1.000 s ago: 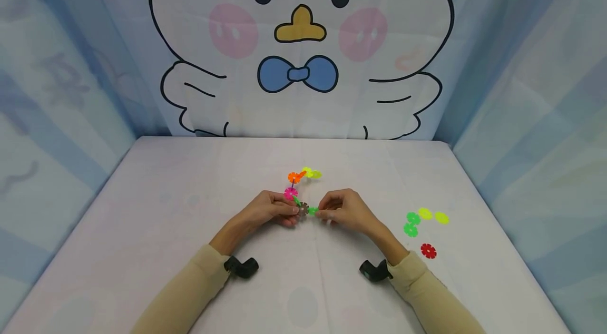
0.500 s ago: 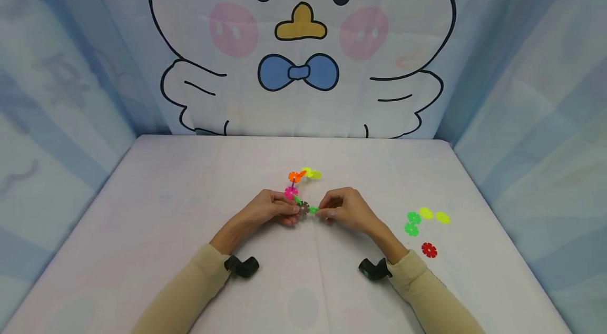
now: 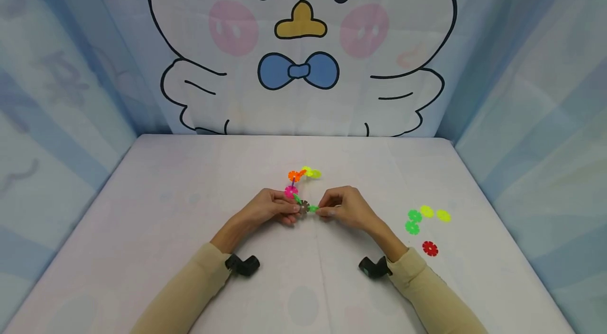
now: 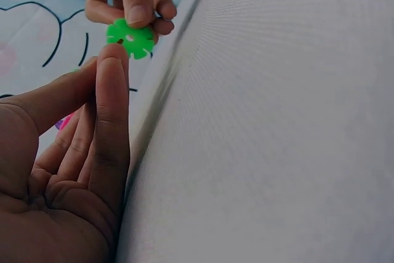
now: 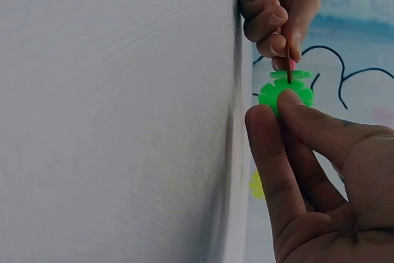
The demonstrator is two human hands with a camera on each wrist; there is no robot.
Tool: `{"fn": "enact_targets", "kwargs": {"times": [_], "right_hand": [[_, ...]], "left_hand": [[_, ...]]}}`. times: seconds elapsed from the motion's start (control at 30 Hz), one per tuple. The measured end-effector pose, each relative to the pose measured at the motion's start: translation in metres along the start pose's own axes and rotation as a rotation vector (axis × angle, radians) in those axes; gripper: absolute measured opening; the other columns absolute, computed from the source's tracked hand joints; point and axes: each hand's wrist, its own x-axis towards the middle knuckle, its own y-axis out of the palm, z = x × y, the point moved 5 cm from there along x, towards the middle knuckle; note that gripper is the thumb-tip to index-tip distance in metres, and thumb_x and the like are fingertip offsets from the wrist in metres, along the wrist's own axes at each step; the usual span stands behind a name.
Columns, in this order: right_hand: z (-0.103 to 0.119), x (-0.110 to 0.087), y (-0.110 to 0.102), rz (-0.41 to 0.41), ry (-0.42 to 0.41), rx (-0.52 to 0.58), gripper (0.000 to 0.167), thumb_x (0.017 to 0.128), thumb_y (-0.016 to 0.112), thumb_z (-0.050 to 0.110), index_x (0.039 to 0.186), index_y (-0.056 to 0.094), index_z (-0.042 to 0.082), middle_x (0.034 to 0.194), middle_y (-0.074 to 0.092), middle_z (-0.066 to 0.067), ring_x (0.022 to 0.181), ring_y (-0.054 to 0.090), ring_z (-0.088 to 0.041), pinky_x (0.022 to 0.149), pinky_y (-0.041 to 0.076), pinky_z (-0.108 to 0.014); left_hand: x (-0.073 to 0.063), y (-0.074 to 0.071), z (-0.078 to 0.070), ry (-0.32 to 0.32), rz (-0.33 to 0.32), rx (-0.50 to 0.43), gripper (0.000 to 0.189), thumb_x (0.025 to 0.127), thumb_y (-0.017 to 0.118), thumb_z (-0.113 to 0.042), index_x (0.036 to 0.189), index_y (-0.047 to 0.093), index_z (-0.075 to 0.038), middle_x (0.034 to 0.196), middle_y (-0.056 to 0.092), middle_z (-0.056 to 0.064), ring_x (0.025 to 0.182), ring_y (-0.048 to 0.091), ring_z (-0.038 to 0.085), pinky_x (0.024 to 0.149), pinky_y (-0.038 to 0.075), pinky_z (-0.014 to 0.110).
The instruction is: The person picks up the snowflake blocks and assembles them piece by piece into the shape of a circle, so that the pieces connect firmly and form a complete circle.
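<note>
Between finger and thumb, my left hand (image 3: pixel 271 208) pinches a brown snowflake disc (image 3: pixel 304 207), seen edge-on in the right wrist view. Opposite it, my right hand (image 3: pixel 347 208) pinches a green snowflake disc (image 5: pixel 268 95) by its outer edge. The green disc's slotted rim meets the brown disc. From the brown disc a chain of linked discs runs away from me: another green disc (image 3: pixel 296 199), a pink disc (image 3: pixel 291 192), a purple one on edge, orange discs (image 3: pixel 294 176) and yellow discs (image 3: pixel 315 174). Fingers hide parts of both pinched discs.
To the right on the white-covered table (image 3: pixel 189 165) lie loose discs: green discs (image 3: pixel 412 227), yellow discs (image 3: pixel 443 216) and a red disc (image 3: pixel 430 248). A printed cloth (image 3: pixel 299 107) hangs along the table's far edge, with curtains on both sides.
</note>
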Motion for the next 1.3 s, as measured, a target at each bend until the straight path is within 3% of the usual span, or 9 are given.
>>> {"fn": "enact_targets", "kwargs": {"times": [0.57, 1.3], "right_hand": [[0.0037, 0.0003, 0.0023, -0.013, -0.036, 0.009, 0.008, 0.089, 0.085, 0.009, 0.085, 0.078, 0.011, 0.084, 0.080, -0.004, 0.075, 0.073, -0.009, 0.072, 0.061, -0.020], [0.0045, 0.0017, 0.0038, -0.048, -0.007, -0.013, 0.008, 0.090, 0.085, 0.011, 0.087, 0.078, 0.012, 0.085, 0.079, -0.003, 0.076, 0.071, -0.007, 0.071, 0.059, -0.019]], "left_hand": [[-0.0001, -0.0032, 0.0013, -0.011, 0.009, 0.037, 0.026, 0.097, 0.076, -0.006, 0.117, 0.071, 0.010, 0.090, 0.083, 0.006, 0.067, 0.074, 0.008, 0.066, 0.065, 0.022], [0.0003, -0.0026, 0.0004, -0.010, -0.004, 0.023, 0.023, 0.098, 0.075, -0.007, 0.115, 0.072, 0.008, 0.087, 0.082, 0.003, 0.070, 0.075, 0.009, 0.068, 0.066, 0.023]]}}
